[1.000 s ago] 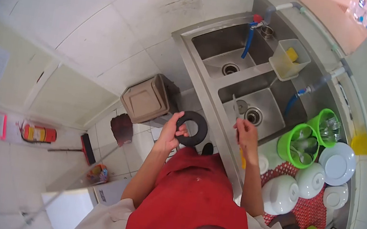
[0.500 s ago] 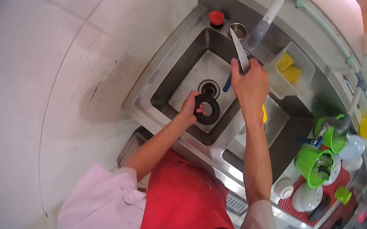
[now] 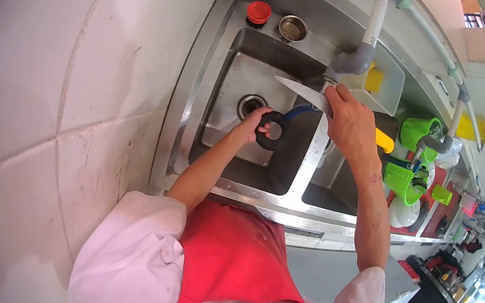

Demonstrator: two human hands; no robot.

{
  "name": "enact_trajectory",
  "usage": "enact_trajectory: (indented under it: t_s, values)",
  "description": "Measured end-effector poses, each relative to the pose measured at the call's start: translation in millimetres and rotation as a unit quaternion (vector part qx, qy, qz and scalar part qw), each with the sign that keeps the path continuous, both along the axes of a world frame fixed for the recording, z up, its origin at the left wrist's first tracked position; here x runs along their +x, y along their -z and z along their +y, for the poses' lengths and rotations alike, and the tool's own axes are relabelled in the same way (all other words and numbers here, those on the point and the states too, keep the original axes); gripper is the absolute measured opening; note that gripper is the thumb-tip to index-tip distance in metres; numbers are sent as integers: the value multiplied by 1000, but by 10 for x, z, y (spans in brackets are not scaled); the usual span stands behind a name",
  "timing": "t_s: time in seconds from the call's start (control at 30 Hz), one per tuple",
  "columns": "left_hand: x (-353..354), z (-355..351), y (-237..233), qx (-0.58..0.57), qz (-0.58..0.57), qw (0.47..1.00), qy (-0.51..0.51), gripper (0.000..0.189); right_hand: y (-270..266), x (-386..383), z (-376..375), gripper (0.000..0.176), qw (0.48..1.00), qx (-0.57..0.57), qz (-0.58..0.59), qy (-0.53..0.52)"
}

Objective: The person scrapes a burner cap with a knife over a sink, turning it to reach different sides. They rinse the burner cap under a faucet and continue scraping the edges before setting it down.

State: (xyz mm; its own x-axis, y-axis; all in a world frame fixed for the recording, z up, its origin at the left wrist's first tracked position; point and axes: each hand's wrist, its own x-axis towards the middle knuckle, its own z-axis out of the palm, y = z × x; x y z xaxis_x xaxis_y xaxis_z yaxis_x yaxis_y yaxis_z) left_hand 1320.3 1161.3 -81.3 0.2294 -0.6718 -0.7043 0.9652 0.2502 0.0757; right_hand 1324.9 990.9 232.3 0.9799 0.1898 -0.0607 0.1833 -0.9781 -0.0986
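Observation:
My left hand [image 3: 253,126] is closed on a black ring [image 3: 270,138], with fingertips showing through its hole, over the left sink basin [image 3: 242,75]. My right hand [image 3: 351,123] grips a knife [image 3: 303,91]; its blade points left across the basin and its yellow handle end sticks out behind the wrist. The blade lies above and to the right of the ring, apart from it. Just behind the right hand's fingers, a grey faucet pipe [image 3: 358,59] comes down, and a blue faucet part [image 3: 301,110] shows below the blade.
At the back ledge sit a red-topped item [image 3: 258,12] and a metal strainer cup [image 3: 292,29]. A clear plastic bin [image 3: 392,89] holds yellow sponges. Green baskets [image 3: 399,180] and white bowls [image 3: 404,212] stand right of the second basin [image 3: 338,189]. A tiled wall [image 3: 122,69] rises at left.
The view has turned and shifted. The knife blade has swung from pointing steeply up and away to lying flatter, pointing left nearer the ring. Both hands keep their holds.

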Motion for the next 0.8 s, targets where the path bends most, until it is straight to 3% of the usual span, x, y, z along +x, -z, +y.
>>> enact_trajectory:
  t_s: [0.13, 0.23, 0.33, 0.47, 0.57, 0.63, 0.67, 0.8]
  values:
    - [6, -111, 177, 62, 15, 998, 3, 18, -9, -67, 35, 24, 996, 52, 4, 65]
    - [-34, -201, 274, 26, -13, 999, 22, 16, -16, -226, 69, 32, 975, 167, -25, 148]
    - [-75, -253, 296, 47, 27, 998, 11, 14, -97, -521, 59, 35, 920, 219, 97, 311]
    - [-197, -206, 452, 94, 74, 993, -17, 19, 391, -1226, -186, 36, 822, 370, 84, 425]
    - [-253, -58, 421, 156, 33, 987, -11, 21, 658, -1720, -303, 40, 823, 353, 129, 427]
    - [-256, 85, 117, 233, -8, 972, -12, 23, 730, -1881, -323, 40, 799, 378, 142, 445]
    - [-247, 180, -35, 217, -24, 975, -24, 23, 756, -1921, -330, 40, 788, 391, 149, 452]
    - [-240, 660, -579, 122, -89, 986, -76, 25, 555, -1464, -267, 36, 832, 398, 25, 385]
